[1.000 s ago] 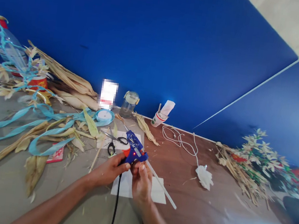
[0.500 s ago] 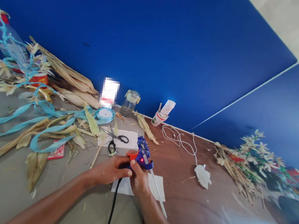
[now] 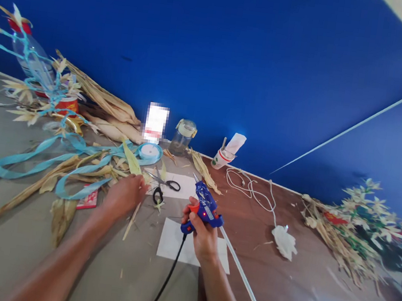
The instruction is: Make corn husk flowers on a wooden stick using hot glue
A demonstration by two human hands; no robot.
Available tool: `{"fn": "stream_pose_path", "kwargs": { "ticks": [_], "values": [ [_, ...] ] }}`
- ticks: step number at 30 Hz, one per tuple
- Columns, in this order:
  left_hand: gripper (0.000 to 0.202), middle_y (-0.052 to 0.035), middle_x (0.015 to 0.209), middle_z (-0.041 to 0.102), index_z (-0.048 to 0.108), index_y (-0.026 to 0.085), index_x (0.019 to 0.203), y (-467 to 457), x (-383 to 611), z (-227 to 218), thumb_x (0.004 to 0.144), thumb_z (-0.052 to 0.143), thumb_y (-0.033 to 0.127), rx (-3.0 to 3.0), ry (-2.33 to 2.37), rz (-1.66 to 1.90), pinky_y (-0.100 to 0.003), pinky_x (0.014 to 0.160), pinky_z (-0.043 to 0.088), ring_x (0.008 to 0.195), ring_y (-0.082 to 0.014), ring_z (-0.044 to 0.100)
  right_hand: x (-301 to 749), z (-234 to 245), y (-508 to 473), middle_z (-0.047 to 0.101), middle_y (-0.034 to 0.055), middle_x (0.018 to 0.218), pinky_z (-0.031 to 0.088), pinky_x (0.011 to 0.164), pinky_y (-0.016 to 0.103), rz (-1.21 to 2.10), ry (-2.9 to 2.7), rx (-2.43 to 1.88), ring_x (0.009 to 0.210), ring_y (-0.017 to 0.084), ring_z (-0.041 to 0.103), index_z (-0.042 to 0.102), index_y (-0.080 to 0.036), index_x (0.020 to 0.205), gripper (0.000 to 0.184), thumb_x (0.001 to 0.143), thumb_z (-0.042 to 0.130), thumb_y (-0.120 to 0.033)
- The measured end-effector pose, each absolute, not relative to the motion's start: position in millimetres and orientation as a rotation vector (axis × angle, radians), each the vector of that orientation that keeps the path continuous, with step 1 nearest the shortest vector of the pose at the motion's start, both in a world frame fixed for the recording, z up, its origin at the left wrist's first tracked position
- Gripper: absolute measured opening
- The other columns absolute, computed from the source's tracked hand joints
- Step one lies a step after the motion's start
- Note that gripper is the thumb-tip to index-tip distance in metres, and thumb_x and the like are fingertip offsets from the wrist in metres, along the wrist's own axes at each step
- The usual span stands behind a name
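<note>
My right hand (image 3: 202, 229) grips the handle of a blue glue gun (image 3: 205, 206) with an orange trigger. A long clear glue stick (image 3: 239, 269) juts from its back, and its black cord (image 3: 166, 279) runs down toward me. My left hand (image 3: 125, 195) is out over the table to the left, above a thin wooden stick (image 3: 131, 220) and dry corn husks (image 3: 82, 174). Its fingers curl down; I cannot see whether they hold anything. Black-handled scissors (image 3: 162, 187) lie just right of that hand, partly on white paper.
Light blue ribbon (image 3: 37, 158) and a ribbon spool (image 3: 149, 151) trail across the left. A glass jar (image 3: 183, 137), a paper cup (image 3: 222, 157), a white cable (image 3: 251, 189) and a husk flower (image 3: 284, 240) sit behind. A husk flower bouquet (image 3: 362, 221) lies far right.
My left hand let go of the glue gun and moved left to the husks and stick. The right hand now holds the gun alone, shifted slightly right.
</note>
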State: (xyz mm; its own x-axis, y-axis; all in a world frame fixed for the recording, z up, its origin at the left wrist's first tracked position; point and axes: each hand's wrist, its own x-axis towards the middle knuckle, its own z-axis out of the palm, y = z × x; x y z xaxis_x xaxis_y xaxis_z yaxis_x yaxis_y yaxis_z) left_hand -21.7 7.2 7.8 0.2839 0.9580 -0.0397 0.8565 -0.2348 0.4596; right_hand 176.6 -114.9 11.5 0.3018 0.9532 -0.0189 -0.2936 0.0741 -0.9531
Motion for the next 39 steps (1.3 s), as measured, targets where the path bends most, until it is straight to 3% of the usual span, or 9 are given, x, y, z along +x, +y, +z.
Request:
{"fn": "stream_pose_path", "kwargs": {
  "ticks": [6,11,19,24,29,33,39],
  "values": [
    [0.025,-0.0094,0.089,0.058,0.056,0.016,0.088,-3,-8,8,0.086,0.036,0.032,2.299,1.561,0.359,-0.026,0.062,0.035,0.075,-0.0184,0.057,177,14,-119,0.062,0.0035,0.083,0.044,0.058,0.027,1.107,-0.796,-1.106,0.063,0.012,0.057,0.060,-0.019,0.108,0.037,0.074,0.066,-0.032],
    [0.024,-0.0076,0.083,0.058,0.058,0.017,0.081,-3,-7,5,0.084,0.035,0.021,2.341,1.380,0.281,-0.028,0.066,0.037,0.075,-0.0180,0.056,179,14,-119,0.062,0.0026,0.082,0.043,0.058,0.027,1.087,-0.774,-1.105,0.062,0.011,0.056,0.059,-0.019,0.108,0.037,0.074,0.066,-0.032],
    [0.017,-0.0095,0.087,0.059,0.062,0.018,0.083,-9,-4,4,0.076,0.048,0.026,2.452,1.275,0.050,-0.031,0.067,0.038,0.073,-0.0205,0.056,180,12,-118,0.062,0.0024,0.080,0.043,0.056,0.026,1.079,-0.775,-1.114,0.061,0.011,0.057,0.059,-0.018,0.108,0.038,0.074,0.067,-0.033],
    [0.016,-0.0074,0.077,0.058,0.060,0.018,0.069,-6,-5,2,0.074,0.045,0.018,2.319,1.199,0.202,-0.030,0.063,0.036,0.067,-0.0185,0.053,178,13,-119,0.063,0.0026,0.080,0.043,0.055,0.026,1.096,-0.758,-1.111,0.061,0.012,0.057,0.059,-0.018,0.107,0.038,0.073,0.068,-0.032],
    [0.013,0.0009,0.064,0.051,0.053,0.018,0.069,-1,-8,17,0.073,0.049,0.030,1.855,1.082,0.594,-0.025,0.056,0.033,0.058,-0.0132,0.045,177,15,-120,0.063,0.0024,0.079,0.043,0.057,0.027,1.103,-0.757,-1.088,0.061,0.012,0.057,0.061,-0.018,0.106,0.038,0.072,0.068,-0.033],
    [0.020,0.0034,0.061,0.051,0.048,0.018,0.072,1,-11,25,0.073,0.049,0.037,1.515,1.043,0.650,-0.022,0.047,0.027,0.045,-0.0086,0.034,177,11,-120,0.063,0.0029,0.081,0.044,0.059,0.028,1.123,-0.786,-1.066,0.063,0.013,0.058,0.060,-0.018,0.109,0.039,0.073,0.068,-0.032],
    [0.013,0.0024,0.058,0.048,0.047,0.018,0.062,-1,-10,13,0.073,0.047,0.025,1.932,1.060,0.532,-0.024,0.056,0.032,0.056,-0.0126,0.043,176,9,-118,0.062,0.0025,0.081,0.044,0.060,0.028,1.132,-0.814,-1.041,0.062,0.012,0.057,0.060,-0.019,0.109,0.037,0.075,0.067,-0.032]
  ]
}}
